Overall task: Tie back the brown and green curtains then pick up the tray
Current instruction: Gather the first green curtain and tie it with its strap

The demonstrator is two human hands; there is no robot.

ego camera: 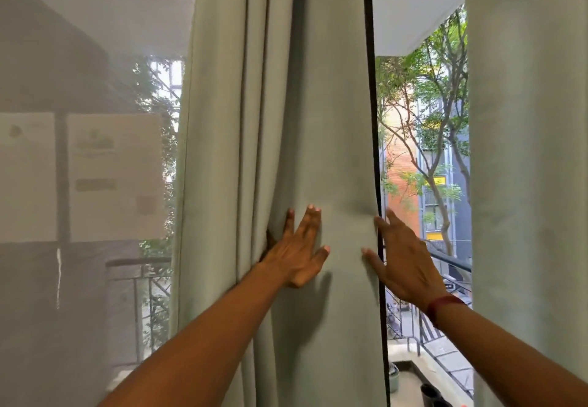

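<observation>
1. A person stands at a window with both bare arms stretched forward to a pale green curtain (318,120); this panel hangs in long vertical folds down the middle of the view, bunched more tightly along its left side.

2. The left hand (296,254) lies flat against the cloth with fingers spread and unclenched, gripping nothing; its outer fingers reach into a dark fold on the left of the panel.

3. The right hand (402,263) meets the curtain's right edge, fingers extended and loose; the thumb and one fingertip rest on the front of the fabric while the other fingers lie past the edge, and whether they grip the cloth from behind cannot be told; a dark red band (440,306) circles that wrist.

4. A second green curtain panel (528,152) hangs at the far right, apart from the first; between the two shows a dark window frame (370,88) and a strip of open view.

5. Through that gap stand trees (436,95), a brick and grey building (445,184), and a metal railing (451,260) below.

6. To the left of the centre curtain a sheer white curtain (89,168) covers the glass; pale sheets of paper (114,177) and another railing show dimly through it.

7. No brown curtain or tray is in view.
</observation>
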